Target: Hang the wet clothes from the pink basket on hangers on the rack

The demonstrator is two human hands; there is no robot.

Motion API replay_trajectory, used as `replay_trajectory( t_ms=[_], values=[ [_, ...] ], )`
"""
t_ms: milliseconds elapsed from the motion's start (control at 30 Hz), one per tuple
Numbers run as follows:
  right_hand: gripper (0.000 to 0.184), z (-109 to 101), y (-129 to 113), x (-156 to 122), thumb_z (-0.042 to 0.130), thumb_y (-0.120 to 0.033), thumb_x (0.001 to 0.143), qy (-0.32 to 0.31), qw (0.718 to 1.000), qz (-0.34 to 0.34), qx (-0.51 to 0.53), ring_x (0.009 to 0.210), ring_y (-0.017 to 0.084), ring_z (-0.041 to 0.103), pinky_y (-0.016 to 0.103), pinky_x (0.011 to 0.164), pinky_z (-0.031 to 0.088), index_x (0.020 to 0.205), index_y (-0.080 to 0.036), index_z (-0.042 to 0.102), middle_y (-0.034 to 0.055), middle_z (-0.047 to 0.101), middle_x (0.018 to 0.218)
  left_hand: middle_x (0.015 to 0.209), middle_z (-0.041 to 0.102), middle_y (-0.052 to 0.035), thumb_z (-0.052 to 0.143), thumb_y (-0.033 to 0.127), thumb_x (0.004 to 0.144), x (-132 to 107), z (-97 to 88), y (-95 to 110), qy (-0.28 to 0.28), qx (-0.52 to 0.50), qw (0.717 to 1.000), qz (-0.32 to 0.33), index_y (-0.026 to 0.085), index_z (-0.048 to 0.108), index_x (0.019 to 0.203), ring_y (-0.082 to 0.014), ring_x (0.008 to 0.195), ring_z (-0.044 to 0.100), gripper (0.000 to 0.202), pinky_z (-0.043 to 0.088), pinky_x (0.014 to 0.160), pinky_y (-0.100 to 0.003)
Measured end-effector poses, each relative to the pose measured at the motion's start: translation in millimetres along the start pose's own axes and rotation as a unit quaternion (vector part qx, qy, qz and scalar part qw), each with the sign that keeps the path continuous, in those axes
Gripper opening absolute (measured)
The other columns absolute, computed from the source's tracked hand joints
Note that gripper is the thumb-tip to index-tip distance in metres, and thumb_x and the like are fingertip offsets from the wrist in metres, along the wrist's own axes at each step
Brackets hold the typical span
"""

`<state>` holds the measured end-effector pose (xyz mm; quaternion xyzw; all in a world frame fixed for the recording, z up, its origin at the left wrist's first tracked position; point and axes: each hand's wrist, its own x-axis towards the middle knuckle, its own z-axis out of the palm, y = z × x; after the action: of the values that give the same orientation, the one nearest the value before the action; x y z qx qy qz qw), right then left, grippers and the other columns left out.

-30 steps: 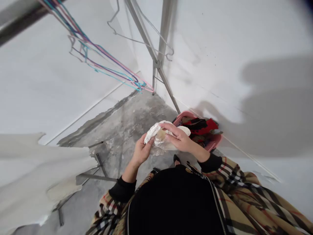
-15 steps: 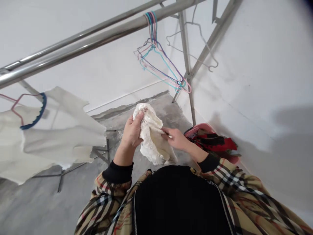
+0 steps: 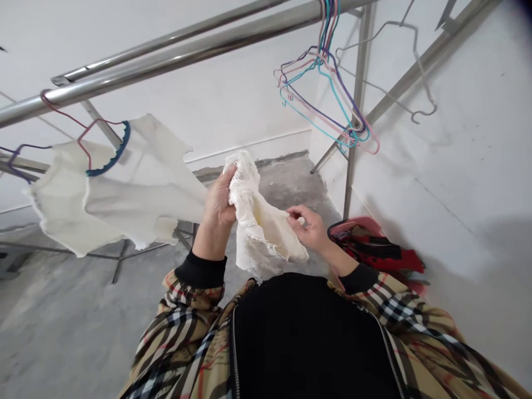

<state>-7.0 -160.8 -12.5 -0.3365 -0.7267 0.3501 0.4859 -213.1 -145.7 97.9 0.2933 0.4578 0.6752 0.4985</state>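
Bunched up in front of my body is a white lacy garment [image 3: 249, 213], its exact kind hidden by the folds. My left hand [image 3: 220, 199] is closed round its upper left part, thumb on top. On the other side my right hand [image 3: 307, 224] pinches the garment's right edge between thumb and fingers, drawing a cream-coloured panel out to the right. The lower end hangs loose near my black top. To the left, a white shirt with a dark blue neckline [image 3: 137, 183] hangs from a red hanger [image 3: 89, 133].
A metal rail [image 3: 174, 58] crosses overhead. Several coloured wire hangers [image 3: 328, 94] hang bunched on it, and a grey hanger [image 3: 415, 55] hangs farther right. By the right wall, a pink basket [image 3: 361, 226] on the floor holds red and dark cloth.
The garment is more spread out, its right edge pulled rightward by my right hand. My left hand keeps its grip. The view has shifted left, so the rail and hangers appear farther right.
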Motion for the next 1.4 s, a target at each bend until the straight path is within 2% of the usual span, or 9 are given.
replay_trajectory(
  t_ms=[167,267,400,633,733,900,1100,1267,1400],
  values=[
    [0.055,19,-16,-8,0.071,-0.045,0.078,-0.245,0.965,0.009,0.090,0.100,0.023,0.064,0.037,0.087,0.051,0.127,-0.024,0.059,0.0076,0.068,0.118,0.076,0.069,-0.0020,0.066,0.027,0.084,9,1.6,-11,-0.007,-0.056,0.998,-0.032,0.018,0.063,0.094,-0.0161,0.079,0.069,0.014,0.054,0.074,-0.026],
    [0.047,27,-21,-5,0.067,-0.051,0.080,-0.278,0.949,0.083,0.121,0.096,0.023,0.066,0.037,0.087,0.051,0.116,-0.021,0.066,0.0070,0.072,0.109,0.070,0.064,0.0025,0.065,0.020,0.082,14,8.8,-21,0.005,-0.101,0.994,-0.037,0.018,0.060,0.090,-0.0106,0.064,0.063,0.009,0.052,0.069,-0.022],
    [0.048,32,-24,-1,0.050,-0.057,0.090,-0.276,0.905,0.218,0.239,0.069,0.015,0.063,0.027,0.066,0.050,0.088,-0.015,0.072,0.0077,0.074,0.085,0.063,0.057,0.0052,0.062,0.013,0.081,20,14.5,-31,0.029,-0.111,0.993,-0.040,0.017,0.056,0.084,-0.0076,0.054,0.056,0.007,0.049,0.062,-0.020],
    [0.034,40,-27,4,0.068,-0.051,0.080,-0.157,0.796,0.383,0.442,0.054,0.010,0.055,0.023,0.050,0.047,0.090,-0.019,0.064,0.0049,0.073,0.081,0.095,0.064,-0.0031,0.069,0.020,0.080,-4,-1.5,-37,-0.102,0.025,0.994,-0.041,0.018,0.060,0.103,-0.0121,0.080,0.062,0.025,0.050,0.079,-0.026],
    [0.028,48,-27,9,0.069,-0.047,0.081,-0.073,0.790,0.378,0.478,0.053,0.010,0.054,0.023,0.051,0.047,0.089,-0.021,0.063,0.0000,0.070,0.076,0.109,0.062,-0.0059,0.073,0.025,0.077,-37,-18.5,-44,-0.073,0.176,0.976,0.110,0.021,0.060,0.114,-0.0158,0.092,0.059,0.040,0.047,0.083,-0.029],
    [0.040,61,-33,19,0.052,-0.056,0.089,-0.064,0.796,0.342,0.496,0.083,0.018,0.067,0.032,0.072,0.056,0.102,-0.020,0.063,0.0062,0.072,0.094,0.102,0.057,-0.0060,0.071,0.027,0.076,-82,-56.9,-83,-0.019,0.351,0.878,0.325,0.023,0.054,0.121,-0.0175,0.085,0.053,0.048,0.045,0.081,-0.033],
    [0.040,85,-50,20,0.058,-0.052,0.086,-0.014,0.801,0.292,0.522,0.108,0.022,0.064,0.041,0.097,0.052,0.112,-0.020,0.062,0.0087,0.068,0.116,0.116,0.049,-0.0123,0.070,0.026,0.070,-85,-80.2,-124,0.020,0.432,0.853,0.291,0.021,0.033,0.138,-0.0212,0.092,0.054,0.077,0.048,0.081,-0.038],
    [0.043,109,-54,8,0.067,-0.053,0.079,0.002,0.787,0.284,0.548,0.121,0.024,0.057,0.044,0.105,0.046,0.110,-0.023,0.065,0.0079,0.067,0.121,0.128,0.052,-0.0152,0.066,0.023,0.075,-72,-86.4,-124,0.017,0.431,0.863,0.262,0.021,0.041,0.135,-0.0278,0.120,0.051,0.065,0.044,0.098,-0.041],
    [0.046,112,-53,4,0.070,-0.054,0.077,0.045,0.789,0.274,0.548,0.129,0.025,0.051,0.046,0.109,0.041,0.112,-0.025,0.065,0.0065,0.066,0.124,0.114,0.062,-0.0112,0.051,0.010,0.076,-57,-101.8,-126,0.008,0.444,0.850,0.283,0.019,0.050,0.126,-0.0229,0.104,0.061,0.051,0.049,0.090,-0.037]
  ],
)
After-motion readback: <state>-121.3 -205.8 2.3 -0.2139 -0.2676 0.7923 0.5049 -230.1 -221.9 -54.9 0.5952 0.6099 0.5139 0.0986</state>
